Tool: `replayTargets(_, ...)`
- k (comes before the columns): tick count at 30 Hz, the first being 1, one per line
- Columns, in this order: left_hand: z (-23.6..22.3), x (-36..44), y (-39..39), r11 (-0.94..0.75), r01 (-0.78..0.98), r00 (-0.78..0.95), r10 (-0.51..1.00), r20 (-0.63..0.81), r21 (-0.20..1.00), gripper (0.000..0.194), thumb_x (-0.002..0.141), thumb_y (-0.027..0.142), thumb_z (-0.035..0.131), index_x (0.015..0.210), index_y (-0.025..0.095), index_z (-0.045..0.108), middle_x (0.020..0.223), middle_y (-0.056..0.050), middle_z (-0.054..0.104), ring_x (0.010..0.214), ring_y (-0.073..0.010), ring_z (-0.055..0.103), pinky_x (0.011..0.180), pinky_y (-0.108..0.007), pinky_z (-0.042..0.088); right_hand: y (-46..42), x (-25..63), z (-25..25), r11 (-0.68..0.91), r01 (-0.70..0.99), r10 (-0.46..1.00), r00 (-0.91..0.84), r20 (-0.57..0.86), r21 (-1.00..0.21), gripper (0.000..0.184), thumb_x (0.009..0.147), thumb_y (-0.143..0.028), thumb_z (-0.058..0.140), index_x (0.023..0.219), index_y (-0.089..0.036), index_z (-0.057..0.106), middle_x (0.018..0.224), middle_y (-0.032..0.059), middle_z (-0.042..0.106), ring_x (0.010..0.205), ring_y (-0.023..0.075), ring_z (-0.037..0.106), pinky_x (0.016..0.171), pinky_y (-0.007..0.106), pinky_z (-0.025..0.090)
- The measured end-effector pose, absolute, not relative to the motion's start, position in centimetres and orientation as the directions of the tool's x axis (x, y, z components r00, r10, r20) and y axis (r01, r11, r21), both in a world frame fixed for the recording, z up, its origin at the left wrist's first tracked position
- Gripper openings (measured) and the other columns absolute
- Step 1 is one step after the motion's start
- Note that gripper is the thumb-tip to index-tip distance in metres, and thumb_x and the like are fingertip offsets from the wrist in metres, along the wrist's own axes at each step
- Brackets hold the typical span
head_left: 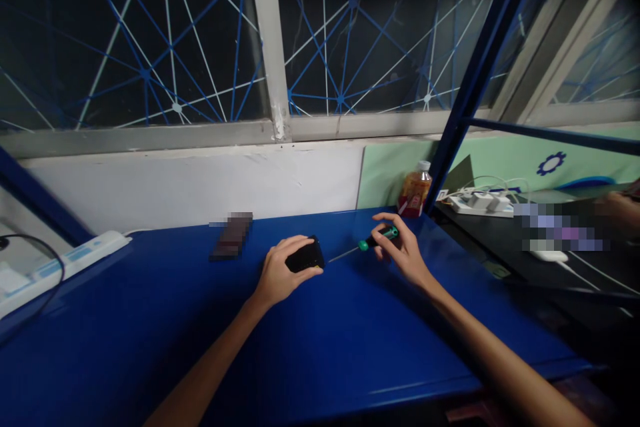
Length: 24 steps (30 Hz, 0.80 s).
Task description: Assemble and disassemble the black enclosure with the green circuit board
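Over the blue table, my left hand (pixel 285 268) is closed around a small black box-shaped device (pixel 305 256), thumb along its near edge and fingers over the far one. What the device is, I cannot make out. My right hand (pixel 399 250) grips a screwdriver (pixel 379 238) by its black and green handle. The thin metal shaft points left, and its tip is close to the device's right end; whether they touch, I cannot tell.
A blurred dark flat object (pixel 233 237) lies behind my left hand. At the left stands a white power strip (pixel 65 267); a drink bottle (pixel 415 190) is at the back right. Beyond a blue post (pixel 470 80), another person's hand (pixel 620 210) shows over a dark table with cables.
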State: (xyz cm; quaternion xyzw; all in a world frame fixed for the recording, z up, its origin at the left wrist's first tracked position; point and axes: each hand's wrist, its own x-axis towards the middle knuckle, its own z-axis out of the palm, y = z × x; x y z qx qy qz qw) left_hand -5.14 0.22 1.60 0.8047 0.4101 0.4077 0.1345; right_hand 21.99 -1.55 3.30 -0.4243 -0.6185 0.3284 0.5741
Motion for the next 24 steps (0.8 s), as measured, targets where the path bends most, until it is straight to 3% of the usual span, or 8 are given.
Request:
replayTargets(4,1.55,-5.18,0.26,-0.632,0.553,0.322,0.763,0.560,0.543,0.050,0.069,0.045,0.077,0.113,0.025,0.065,0.119,-0.008,0.065,0.111,-0.0281,0.059,0.096,-0.047,0.047,-1.66,21.95,3.48,0.422,0.012,0.906,-0.039,0.422,-0.906,0.038,0.081,-0.039,0.064,0.111,-0.024,0.046,0.090,0.0012,0.057,0.049,0.0098,0.055,0.040,0.023,0.042)
replayTargets(10,1.70,-5.10,0.16,-0.618,0.568,0.320,0.774,0.546,0.543,0.052,0.068,0.047,0.077,0.114,0.026,0.064,0.119,-0.008,0.065,0.111,-0.0284,0.060,0.095,-0.047,0.048,-1.85,21.54,3.50,0.393,0.187,0.906,0.086,0.414,-0.900,0.032,0.079,-0.039,0.067,0.102,-0.023,0.051,0.060,-0.0060,0.049,0.037,0.0080,0.044,0.034,0.021,0.035)
replayTargets(16,1.52,-5.09,0.30,-0.629,0.568,0.321,0.764,0.560,0.532,0.052,0.068,0.047,0.077,0.114,0.026,0.064,0.118,-0.008,0.066,0.110,-0.0290,0.060,0.094,-0.048,0.048,-1.87,21.74,3.48,0.424,-0.022,0.904,-0.038,0.425,-0.905,0.046,0.082,-0.035,0.062,0.121,-0.028,0.037,0.091,0.0000,0.057,0.047,0.0077,0.051,0.042,0.023,0.043)
replayTargets(21,1.42,-5.12,0.25,-0.628,0.568,0.328,0.766,0.554,0.532,0.051,0.069,0.047,0.077,0.114,0.026,0.064,0.119,-0.008,0.065,0.111,-0.0287,0.060,0.094,-0.047,0.048,-1.69,21.71,3.40,0.419,-0.061,0.905,-0.053,0.422,-0.906,0.048,0.081,-0.032,0.063,0.121,-0.029,0.035,0.092,-0.0003,0.057,0.048,0.0073,0.049,0.041,0.022,0.043)
replayTargets(24,1.44,-5.10,0.20,-0.631,0.567,0.339,0.765,0.548,0.530,0.052,0.068,0.047,0.077,0.114,0.026,0.064,0.119,-0.008,0.065,0.111,-0.0284,0.060,0.096,-0.047,0.048,-1.52,21.62,3.28,0.405,0.015,0.914,0.007,0.405,-0.914,0.044,0.080,-0.037,0.066,0.115,-0.027,0.041,0.087,-0.0011,0.057,0.043,0.0073,0.047,0.036,0.021,0.040)
